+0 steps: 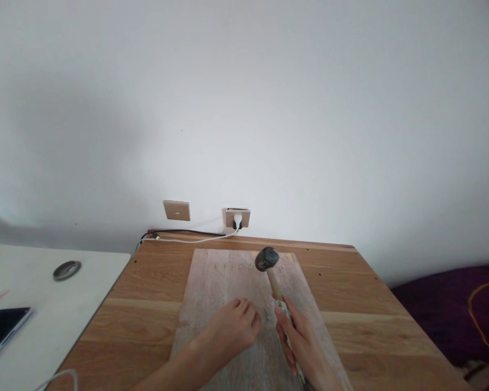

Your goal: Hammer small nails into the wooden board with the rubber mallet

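Observation:
My right hand (299,339) is wrapped round the wooden handle of a hammer (268,259), whose dark head is raised over the far part of a pale wooden board (215,282). My left hand (234,326) rests on the board with its fingers curled together beside a small nail (266,314) that stands between the two hands. Whether the fingers touch the nail I cannot tell. Several small nails dot the board's far end.
The board lies on a wooden table (138,293). At the back, cables (179,237) run to a wall socket (237,218). A white desk on the left carries a phone (2,327) and a round metal lid (67,270). A purple surface lies at the right.

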`<state>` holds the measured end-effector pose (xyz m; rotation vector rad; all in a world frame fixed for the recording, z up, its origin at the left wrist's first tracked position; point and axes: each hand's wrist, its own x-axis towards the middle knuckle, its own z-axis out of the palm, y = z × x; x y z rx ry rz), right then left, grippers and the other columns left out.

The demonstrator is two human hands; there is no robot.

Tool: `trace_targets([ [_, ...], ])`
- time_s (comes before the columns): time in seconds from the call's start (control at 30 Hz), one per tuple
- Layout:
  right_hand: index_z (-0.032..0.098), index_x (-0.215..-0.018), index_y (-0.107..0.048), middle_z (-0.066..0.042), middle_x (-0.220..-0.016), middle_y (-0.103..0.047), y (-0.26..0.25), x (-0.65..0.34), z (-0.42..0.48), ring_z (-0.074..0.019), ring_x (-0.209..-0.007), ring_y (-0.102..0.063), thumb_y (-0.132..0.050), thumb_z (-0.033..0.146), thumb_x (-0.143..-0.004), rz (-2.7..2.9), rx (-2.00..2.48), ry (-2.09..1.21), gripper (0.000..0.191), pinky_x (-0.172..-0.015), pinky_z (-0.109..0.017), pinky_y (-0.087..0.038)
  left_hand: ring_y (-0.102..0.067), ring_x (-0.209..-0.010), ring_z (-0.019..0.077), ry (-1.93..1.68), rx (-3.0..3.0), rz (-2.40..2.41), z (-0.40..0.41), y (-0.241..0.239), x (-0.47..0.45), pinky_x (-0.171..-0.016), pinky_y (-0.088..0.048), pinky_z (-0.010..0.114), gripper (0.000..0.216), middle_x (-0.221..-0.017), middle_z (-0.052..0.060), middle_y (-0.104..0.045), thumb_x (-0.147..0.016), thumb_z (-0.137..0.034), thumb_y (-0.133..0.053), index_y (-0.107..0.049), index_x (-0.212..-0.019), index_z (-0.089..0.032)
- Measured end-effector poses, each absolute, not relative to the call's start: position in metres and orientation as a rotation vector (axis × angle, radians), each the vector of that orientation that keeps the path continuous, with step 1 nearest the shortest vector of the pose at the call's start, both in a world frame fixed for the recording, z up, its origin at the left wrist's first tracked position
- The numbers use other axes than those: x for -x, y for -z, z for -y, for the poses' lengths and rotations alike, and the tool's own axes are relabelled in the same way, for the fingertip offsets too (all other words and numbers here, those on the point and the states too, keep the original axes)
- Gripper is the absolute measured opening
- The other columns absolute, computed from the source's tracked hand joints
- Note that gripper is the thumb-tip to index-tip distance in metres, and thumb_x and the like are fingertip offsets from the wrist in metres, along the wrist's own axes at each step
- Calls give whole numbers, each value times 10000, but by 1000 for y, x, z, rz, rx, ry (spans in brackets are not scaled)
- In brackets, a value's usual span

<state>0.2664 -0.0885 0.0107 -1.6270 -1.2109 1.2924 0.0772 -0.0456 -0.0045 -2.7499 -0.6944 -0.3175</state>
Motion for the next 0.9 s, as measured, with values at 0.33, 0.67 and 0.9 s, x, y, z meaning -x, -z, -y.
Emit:
trace_targets([
  [0.33, 198, -1151, -476, 116, -544, -470, -11, -262, 87, -73, -304, -362, -513, 869, -786, 1174, 1627, -1322, 765, -253, -190, -348, -661, -779, 209, 383, 2827, 549, 40, 0, -66, -705, -511, 323, 77, -778, 33, -695, -934, -180, -698, -680, -868, -147],
  [0.67, 226, -1014, -523, 113, -518, -466, -4, -260, 89, -67, -279, -317, -516, 890, -768, 1146, 1638, -1319, 708, -224, -195, -321, -719, -962, 200, 1450, 2708, 1905, -41, 13, -46, -912, -539, 327, 206, -1002, 38, -785, -876, -73, -624, -751, -959, -213],
  [0.9, 222, -1131, -491, 110, -569, -488, 5, -260, 88, -62, -294, -339, -514, 861, -800, 1152, 1609, -1358, 720, -238, -191, -331, -703, -911, 235, 1353, 2688, 2036, -50, 20, -48, -886, -513, 364, 159, -926, 46, -790, -839, -94, -671, -767, -895, -207],
])
